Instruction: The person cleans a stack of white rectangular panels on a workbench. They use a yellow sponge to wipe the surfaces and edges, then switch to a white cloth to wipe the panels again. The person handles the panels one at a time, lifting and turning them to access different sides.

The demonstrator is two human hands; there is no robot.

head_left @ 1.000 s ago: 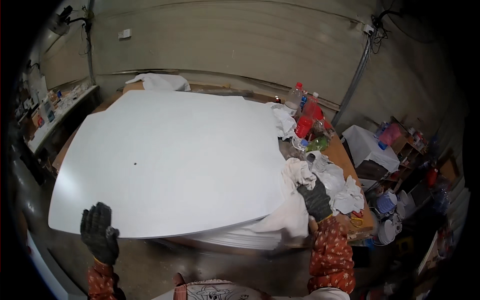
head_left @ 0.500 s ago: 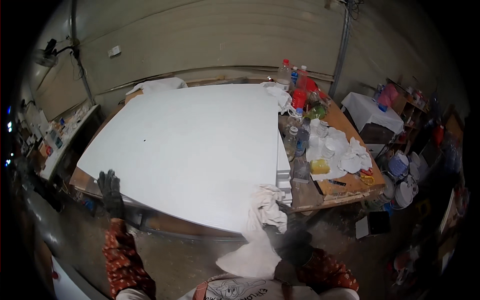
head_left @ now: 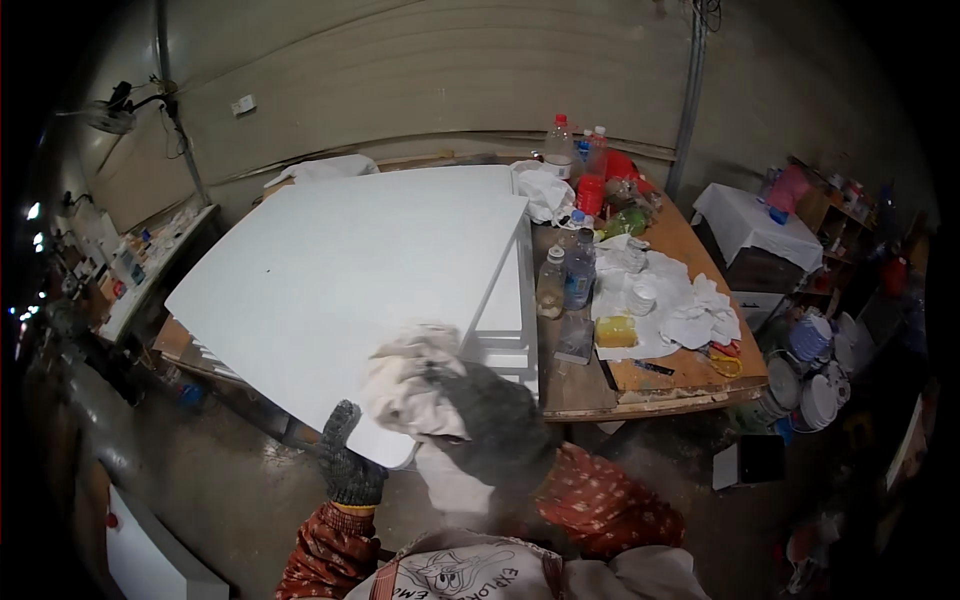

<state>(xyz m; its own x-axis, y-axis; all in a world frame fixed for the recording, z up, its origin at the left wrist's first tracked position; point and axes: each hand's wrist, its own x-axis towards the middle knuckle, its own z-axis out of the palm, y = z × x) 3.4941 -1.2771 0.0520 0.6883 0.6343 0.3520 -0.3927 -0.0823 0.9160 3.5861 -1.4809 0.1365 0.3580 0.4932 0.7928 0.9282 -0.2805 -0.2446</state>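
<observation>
A large flat white panel (head_left: 320,260) lies on top of a stack of white panels (head_left: 505,310), skewed against those below so that their right ends show. My left hand (head_left: 352,462), in a dark knit glove, is closed on the panel's near edge beside its rounded corner. In my right hand (head_left: 500,415), also dark-gloved, is a bunched off-white cloth (head_left: 405,385), pressed on the panel close to that corner. Part of the cloth hangs below the panel edge. Motion blurs the right hand and cloth, and its fingers are partly hidden.
Bottles (head_left: 578,268) stand right of the stack on the wooden table (head_left: 640,395). Beside them lie crumpled white cloths (head_left: 665,300), a yellow sponge-like block (head_left: 615,331) and yellow-handled scissors (head_left: 725,365). Buckets (head_left: 815,400) sit on the floor at right; a narrow cluttered bench (head_left: 150,265) is at left.
The top panel's near end has swung left, uncovering more of the panels below. My left hand has moved right to near its corner. My right hand has brought the cloth left and up onto it.
</observation>
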